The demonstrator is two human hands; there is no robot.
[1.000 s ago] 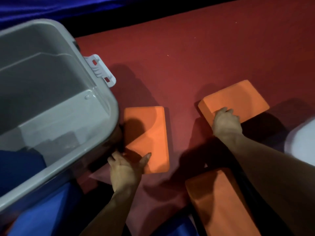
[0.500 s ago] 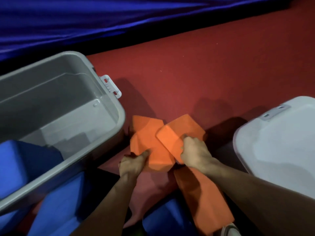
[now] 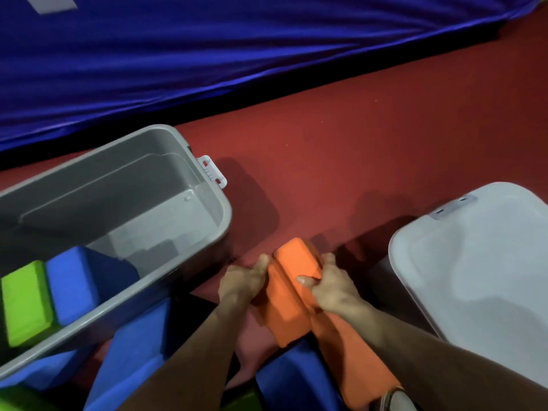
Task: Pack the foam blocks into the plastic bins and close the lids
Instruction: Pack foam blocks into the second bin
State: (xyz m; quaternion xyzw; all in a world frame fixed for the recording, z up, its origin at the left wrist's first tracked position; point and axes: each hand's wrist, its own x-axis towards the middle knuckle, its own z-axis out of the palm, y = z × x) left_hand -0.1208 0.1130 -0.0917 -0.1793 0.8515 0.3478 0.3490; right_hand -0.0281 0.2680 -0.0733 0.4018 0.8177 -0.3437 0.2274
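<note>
**Two orange blocks pressed together, bin at nine o'clock**

On the red carpet, our left hand [image 3: 241, 281] and right hand [image 3: 332, 287] clamp two orange foam blocks [image 3: 292, 287] face to face between them. They look light, matte and squashy with rounded edges; we judge a flat squeeze on the outer faces holds best. The grey bin [image 3: 207, 185], smooth hard plastic, sits open at nine o'clock; a white lid [image 3: 474, 262] lies at three.

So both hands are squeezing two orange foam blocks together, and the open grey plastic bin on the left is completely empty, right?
Not quite. The head view shows the open grey plastic bin already holds a green foam block and a blue foam block. The left hand and right hand do squeeze the two orange foam blocks together.
</note>
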